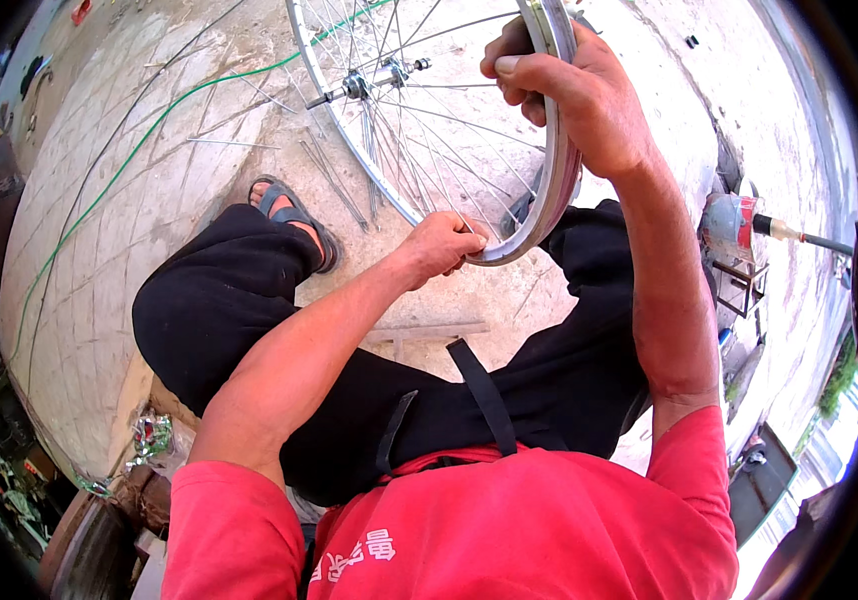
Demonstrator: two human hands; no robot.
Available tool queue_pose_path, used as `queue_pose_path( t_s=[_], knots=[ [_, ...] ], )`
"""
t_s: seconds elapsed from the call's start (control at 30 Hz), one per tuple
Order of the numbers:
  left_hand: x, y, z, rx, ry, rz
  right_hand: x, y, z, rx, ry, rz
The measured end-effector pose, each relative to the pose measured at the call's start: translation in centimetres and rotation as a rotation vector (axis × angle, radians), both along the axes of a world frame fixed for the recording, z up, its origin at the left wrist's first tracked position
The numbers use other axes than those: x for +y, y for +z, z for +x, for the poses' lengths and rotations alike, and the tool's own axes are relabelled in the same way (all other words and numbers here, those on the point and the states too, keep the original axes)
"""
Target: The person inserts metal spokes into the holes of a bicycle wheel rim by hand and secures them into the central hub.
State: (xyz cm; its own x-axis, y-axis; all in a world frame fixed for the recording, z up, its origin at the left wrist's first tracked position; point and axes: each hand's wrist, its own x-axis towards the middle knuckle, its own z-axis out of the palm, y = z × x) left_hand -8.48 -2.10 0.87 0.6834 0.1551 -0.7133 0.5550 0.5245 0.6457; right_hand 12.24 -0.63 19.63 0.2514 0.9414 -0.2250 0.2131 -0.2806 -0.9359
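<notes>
A silver spoked bicycle wheel [516, 243] is held upright and tilted between my legs, its hub [389, 76] near the top of the view. My right hand [564, 100] has its fingers wrapped round the right side of the rim. At the bottom of the rim, my left hand [449, 245] is closed, thumb and fingertips at a spoke end; exactly what they pinch is too small to make out. Several loose spokes [333, 183] lie on the pale ground just beyond that hand, partly behind the wheel.
A green hose or cable [171, 106] and a dark cable cross the ground at left. A red-and-grey machine [729, 228] with a pipe stands at right. A wooden strip [429, 329] lies between my legs, and clutter [154, 440] sits at lower left.
</notes>
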Motion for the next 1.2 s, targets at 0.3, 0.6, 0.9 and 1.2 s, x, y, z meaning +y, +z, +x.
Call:
queue_pose_path(
  t_s=[0.3,0.6,0.9,1.2],
  knots=[
    [0.9,0.8,-0.4,-0.016,-0.068,0.055,0.8,0.6,0.0,0.066,-0.046,0.011],
    [1.0,-0.3,-0.5,0.006,-0.040,-0.056,0.8,0.5,0.2,0.028,0.002,0.010],
    [1.5,0.2,-2.6,0.135,0.152,-0.037,0.3,0.4,0.9,-0.062,-0.007,0.029],
    [1.5,1.6,-2.2,0.128,0.149,0.054,-0.5,0.8,0.1,-0.098,-0.030,0.101]
  ],
)
